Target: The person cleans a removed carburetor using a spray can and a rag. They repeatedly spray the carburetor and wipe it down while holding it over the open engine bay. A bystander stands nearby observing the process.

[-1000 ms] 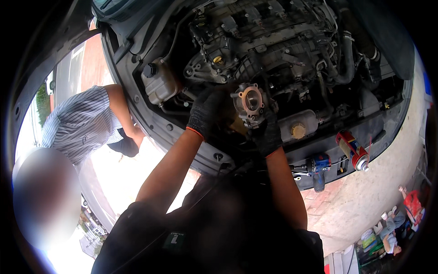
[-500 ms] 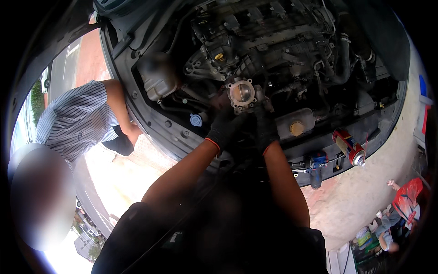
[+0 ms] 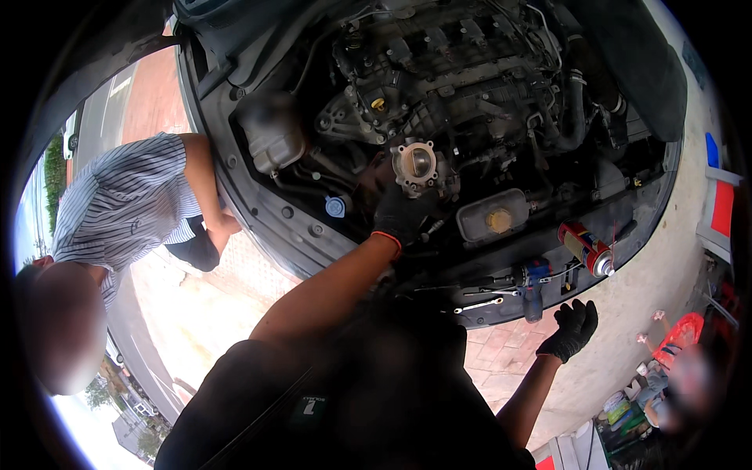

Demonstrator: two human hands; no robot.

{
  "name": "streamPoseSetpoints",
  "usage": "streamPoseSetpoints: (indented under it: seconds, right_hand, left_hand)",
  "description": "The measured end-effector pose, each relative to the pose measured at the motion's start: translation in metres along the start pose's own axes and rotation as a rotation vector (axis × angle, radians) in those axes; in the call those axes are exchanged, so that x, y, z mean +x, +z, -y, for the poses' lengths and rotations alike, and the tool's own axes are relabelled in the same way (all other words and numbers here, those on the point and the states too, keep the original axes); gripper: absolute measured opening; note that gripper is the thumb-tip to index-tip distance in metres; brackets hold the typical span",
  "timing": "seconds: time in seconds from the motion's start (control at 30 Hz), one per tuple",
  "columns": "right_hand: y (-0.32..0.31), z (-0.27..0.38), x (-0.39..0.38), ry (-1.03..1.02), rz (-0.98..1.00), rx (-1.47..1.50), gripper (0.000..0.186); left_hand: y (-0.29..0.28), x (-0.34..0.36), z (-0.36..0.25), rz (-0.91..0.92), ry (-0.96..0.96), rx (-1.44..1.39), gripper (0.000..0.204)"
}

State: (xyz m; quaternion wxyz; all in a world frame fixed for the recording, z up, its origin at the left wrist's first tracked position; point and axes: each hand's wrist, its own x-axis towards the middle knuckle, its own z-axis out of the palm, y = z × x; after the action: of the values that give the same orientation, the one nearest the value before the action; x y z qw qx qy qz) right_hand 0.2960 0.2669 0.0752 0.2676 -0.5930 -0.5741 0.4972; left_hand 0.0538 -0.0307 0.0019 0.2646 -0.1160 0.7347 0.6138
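A round metal throttle body (image 3: 416, 163) with a pale ring flange and a closed plate in its bore sits at the front of the engine. My left hand (image 3: 401, 215), in a black glove, grips it from below; part of the fingers is hidden behind the metal. Beyond the car's front edge, my right hand (image 3: 570, 332), gloved too, hangs in the air with nothing in it, its fingers stretched and slightly apart. Nearest to that hand are a blue cordless driver (image 3: 535, 290) and a red spray can (image 3: 587, 249), both lying on the front panel.
Wrenches (image 3: 479, 305) lie beside the driver. A tank with a yellowish cap (image 3: 498, 220) is right of my left hand; a blue cap (image 3: 335, 207) is left of it. Someone in a striped shirt (image 3: 129, 192) leans at the left fender. Another person and several items are at lower right.
My right hand has left the throttle body and swung right and back, outside the engine bay. The left hand stays on the part. The view has shifted slightly.
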Motion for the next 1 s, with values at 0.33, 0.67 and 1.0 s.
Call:
streamPoseSetpoints:
  seconds: [0.33,0.67,1.0]
  right_hand:
    - [0.064,-0.046,0.115,-0.543,0.294,-0.088,0.087]
    - [0.085,0.084,0.066,-0.785,0.531,0.103,0.083]
    - [0.214,0.072,-0.089,-0.884,1.015,-0.649,0.075]
  left_hand:
    - [-0.021,0.008,-0.008,-0.067,0.155,0.310,0.047]
    - [-0.009,0.010,-0.004,-0.128,0.222,0.259,0.046]
    - [0.002,-0.006,-0.038,-0.119,0.089,0.200,0.044]
